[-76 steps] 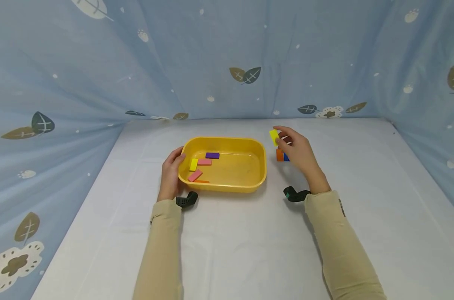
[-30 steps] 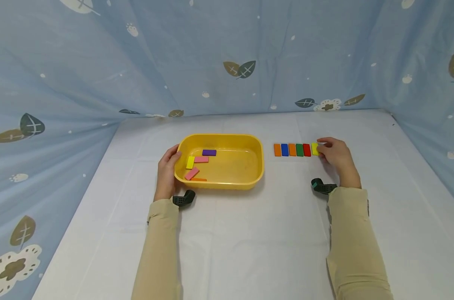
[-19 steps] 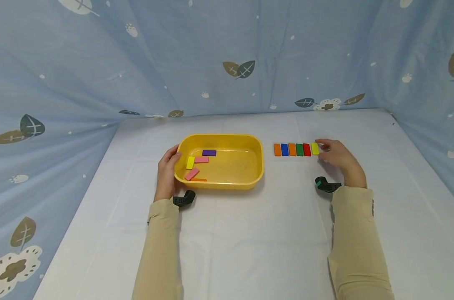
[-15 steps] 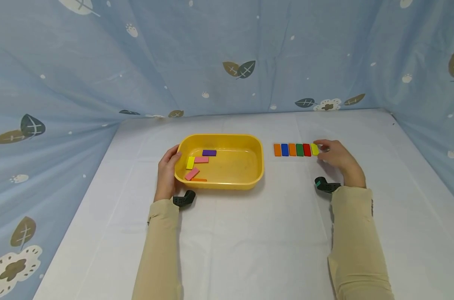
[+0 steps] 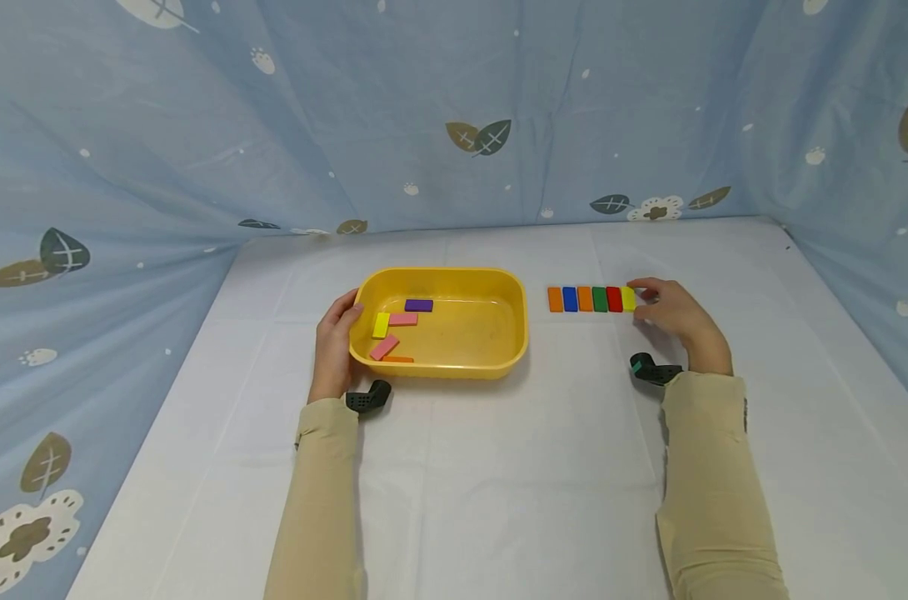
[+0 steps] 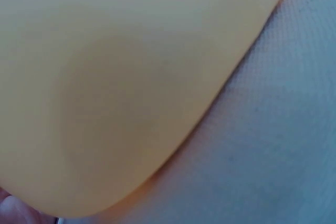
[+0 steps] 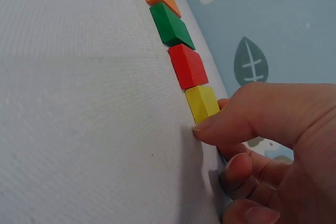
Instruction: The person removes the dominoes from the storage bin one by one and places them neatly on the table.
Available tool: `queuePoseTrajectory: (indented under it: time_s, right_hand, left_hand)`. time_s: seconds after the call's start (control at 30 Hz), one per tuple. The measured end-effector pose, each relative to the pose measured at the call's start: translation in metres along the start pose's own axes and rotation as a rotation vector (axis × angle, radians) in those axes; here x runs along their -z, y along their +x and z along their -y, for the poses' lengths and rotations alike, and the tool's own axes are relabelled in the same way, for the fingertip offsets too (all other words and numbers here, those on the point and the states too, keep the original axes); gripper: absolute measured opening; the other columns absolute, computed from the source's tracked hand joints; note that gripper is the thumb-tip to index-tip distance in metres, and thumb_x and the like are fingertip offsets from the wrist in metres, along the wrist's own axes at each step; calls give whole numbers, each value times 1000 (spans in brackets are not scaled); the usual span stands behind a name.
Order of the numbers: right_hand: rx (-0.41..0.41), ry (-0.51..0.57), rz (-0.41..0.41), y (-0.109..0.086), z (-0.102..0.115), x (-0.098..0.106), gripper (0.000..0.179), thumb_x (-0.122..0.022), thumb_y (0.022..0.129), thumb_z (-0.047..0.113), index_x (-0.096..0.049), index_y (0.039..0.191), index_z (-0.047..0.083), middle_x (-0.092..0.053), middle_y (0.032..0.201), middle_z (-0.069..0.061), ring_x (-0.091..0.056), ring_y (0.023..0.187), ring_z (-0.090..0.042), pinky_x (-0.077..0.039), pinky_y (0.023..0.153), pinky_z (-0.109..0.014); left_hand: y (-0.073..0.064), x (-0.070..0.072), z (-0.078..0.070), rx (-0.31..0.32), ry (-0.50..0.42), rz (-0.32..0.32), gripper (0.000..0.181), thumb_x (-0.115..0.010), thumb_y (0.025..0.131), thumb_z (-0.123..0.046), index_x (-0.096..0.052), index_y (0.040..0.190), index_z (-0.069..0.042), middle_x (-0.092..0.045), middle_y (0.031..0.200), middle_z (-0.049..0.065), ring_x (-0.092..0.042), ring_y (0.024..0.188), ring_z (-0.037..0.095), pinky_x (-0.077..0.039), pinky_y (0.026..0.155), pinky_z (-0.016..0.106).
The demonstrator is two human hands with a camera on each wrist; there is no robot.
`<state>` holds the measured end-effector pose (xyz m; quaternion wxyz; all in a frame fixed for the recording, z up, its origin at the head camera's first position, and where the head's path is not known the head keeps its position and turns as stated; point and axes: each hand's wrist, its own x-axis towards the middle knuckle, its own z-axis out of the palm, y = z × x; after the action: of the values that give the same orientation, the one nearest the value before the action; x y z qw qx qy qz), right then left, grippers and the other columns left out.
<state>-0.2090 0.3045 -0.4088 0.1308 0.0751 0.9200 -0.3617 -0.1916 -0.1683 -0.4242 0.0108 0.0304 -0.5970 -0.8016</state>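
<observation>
My left hand (image 5: 332, 346) grips the left end of a yellow plastic basin (image 5: 491, 369), thumb over the rim. The basin's wall (image 6: 131, 103) fills most of the left wrist view. Inside lie two pink blocks, a purple block (image 5: 419, 306), a yellow one and an orange one along the near wall. To the right, my right hand (image 5: 679, 312) pinches a yellow block (image 7: 201, 102) between thumb and index finger. That block lies flat at the right end of a row, right up against a red block (image 7: 188, 66).
Further left in the row lie a green block (image 5: 600, 299), an orange block (image 5: 585, 299), a blue block (image 5: 570, 299) and another orange block (image 5: 555, 299). White cloth (image 5: 514, 483) covers the table. A blue patterned curtain (image 5: 364, 108) rises behind and at the sides.
My right hand brought the yellow block over from beside the basin to the row's right end, then slid it left until it met the red block. The left hand keeps its grip.
</observation>
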Motion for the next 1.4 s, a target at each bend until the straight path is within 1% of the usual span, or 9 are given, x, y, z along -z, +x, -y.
queuePoseTrajectory:
  time_s: [0.6, 0.77, 0.9, 0.97, 1.07, 1.13, 1.2, 1.3, 1.4]
  right_hand:
    - [8, 0, 35, -1, 6, 4, 56, -50, 84, 8, -33, 137, 9, -30, 129, -26, -28, 110, -42, -29, 93, -60]
    - [29, 24, 34, -7, 8, 7, 53, -43, 87, 10, -29, 139, 8, -30, 128, -26, -33, 105, -39, -32, 91, -56]
    - [27, 68, -33, -8, 9, 8, 51, -38, 89, 14, -29, 139, 9, -32, 127, -23, -40, 98, -35, -42, 80, -44]
    - [14, 93, -81, 1, 3, 6, 49, -37, 91, 20, -31, 138, 14, -34, 128, -19, -43, 97, -33, -46, 69, -32]
    - [29, 104, -154, 24, -16, -1, 47, -39, 92, 34, -34, 138, 23, -37, 129, -13, -45, 99, -29, -46, 64, -25]
    - [54, 108, -209, 40, -28, -7, 46, -40, 91, 42, -37, 135, 29, -41, 127, -8, -46, 99, -25, -48, 68, -27]
    - [95, 102, -255, 51, -35, -12, 48, -39, 89, 49, -37, 134, 33, -44, 125, -6, -47, 101, -23, -47, 79, -36]
    - [146, 105, -317, 60, -33, -20, 47, -37, 88, 52, -39, 132, 37, -47, 122, -1, -47, 103, -21, -45, 85, -41]
    - [190, 81, -378, 65, -27, -26, 43, -34, 89, 53, -41, 129, 40, -51, 118, 3, -48, 102, -17, -45, 85, -39]
  left_hand:
    - [-2, 1, -3, 8, -10, -11, 38, -51, 91, -26, -48, 128, -15, -45, 129, 6, -46, 115, 30, -45, 88, 39]
    - [3, 6, 7, -20, 21, -18, 42, -54, 88, -34, -49, 126, -18, -46, 128, 5, -48, 114, 26, -47, 86, 34]
    - [2, 5, 4, -16, 47, -20, 43, -54, 88, -34, -48, 128, -18, -45, 129, 5, -47, 114, 26, -46, 87, 33]
    - [0, 3, 1, -14, 72, -30, 41, -52, 89, -32, -48, 128, -17, -45, 129, 4, -46, 115, 25, -45, 89, 32]
    - [1, 3, -1, -18, 135, -50, 40, -51, 90, -31, -48, 128, -18, -45, 129, 0, -46, 115, 20, -42, 92, 28]
    - [1, 2, -2, -15, 142, -52, 39, -49, 91, -29, -47, 128, -17, -44, 130, 0, -45, 115, 19, -40, 94, 29]
    - [0, 2, -3, -7, 141, -52, 39, -49, 92, -29, -47, 129, -18, -44, 130, -1, -44, 116, 19, -40, 95, 30]
    - [0, 1, -3, -3, 131, -47, 38, -48, 92, -28, -47, 129, -17, -44, 130, 0, -44, 117, 20, -39, 95, 31]
    - [0, 0, -3, -5, 129, -52, 38, -49, 92, -28, -48, 128, -17, -44, 129, 0, -45, 116, 19, -39, 95, 30]
